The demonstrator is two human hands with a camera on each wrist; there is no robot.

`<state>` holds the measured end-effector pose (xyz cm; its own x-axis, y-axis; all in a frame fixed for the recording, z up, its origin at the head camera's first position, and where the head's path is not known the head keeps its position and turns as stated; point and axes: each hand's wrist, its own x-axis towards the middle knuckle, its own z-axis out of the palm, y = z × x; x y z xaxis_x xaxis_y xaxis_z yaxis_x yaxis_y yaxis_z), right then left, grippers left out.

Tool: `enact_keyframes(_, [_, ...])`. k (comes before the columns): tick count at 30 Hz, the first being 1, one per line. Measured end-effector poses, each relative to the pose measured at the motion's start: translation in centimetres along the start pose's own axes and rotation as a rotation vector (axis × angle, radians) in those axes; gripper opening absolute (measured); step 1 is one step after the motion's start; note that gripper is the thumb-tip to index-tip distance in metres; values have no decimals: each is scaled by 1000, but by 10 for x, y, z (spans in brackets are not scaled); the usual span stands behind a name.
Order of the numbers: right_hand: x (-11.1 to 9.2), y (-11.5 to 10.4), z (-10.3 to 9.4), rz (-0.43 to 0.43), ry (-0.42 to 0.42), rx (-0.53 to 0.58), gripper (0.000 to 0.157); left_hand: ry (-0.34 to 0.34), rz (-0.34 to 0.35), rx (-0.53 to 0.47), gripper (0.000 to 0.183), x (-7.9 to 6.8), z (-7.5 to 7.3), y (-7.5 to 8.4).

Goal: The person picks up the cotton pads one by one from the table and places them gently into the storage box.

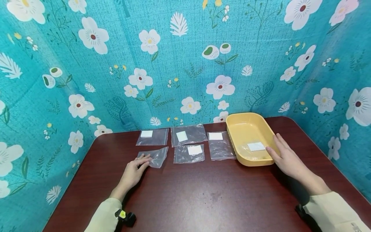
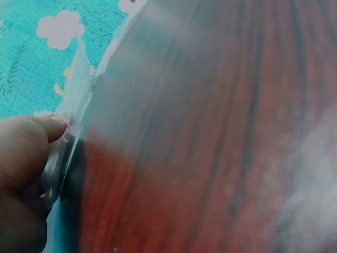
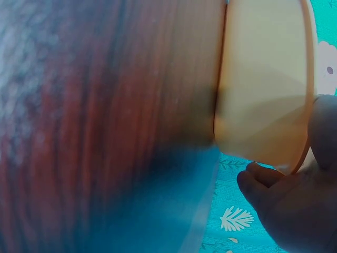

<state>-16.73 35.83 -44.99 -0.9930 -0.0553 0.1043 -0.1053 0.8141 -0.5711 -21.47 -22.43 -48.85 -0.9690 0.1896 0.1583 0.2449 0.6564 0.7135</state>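
On the left, my left hand (image 1: 134, 170) pinches the left side of a small clear plastic bag (image 1: 158, 158). In the left wrist view, the thumb (image 2: 52, 128) presses on the crinkled plastic film (image 2: 79, 87). My right hand (image 1: 290, 159) holds the right side of a yellow plastic tray (image 1: 250, 162), thumb over the rim and fingers along the outer wall. The right wrist view has the fingers (image 3: 258, 184) at the tray's corner. Inside the tray lies a clear bag with a white label (image 1: 256, 146).
Several more clear zip bags with white labels lie in loose rows: a back-left bag (image 1: 157, 138), a back-middle bag (image 1: 194, 133), a front-middle bag (image 1: 181, 157) and one beside the tray (image 1: 221, 151). A flowered curtain (image 1: 174, 64) stands behind the dark wooden table (image 1: 203, 196).
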Motion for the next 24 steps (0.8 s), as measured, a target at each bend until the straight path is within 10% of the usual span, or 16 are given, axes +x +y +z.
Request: enact_keyframes(24, [-1,2,0,1,-2,3,79,170,112,-70,27,5,-17,18])
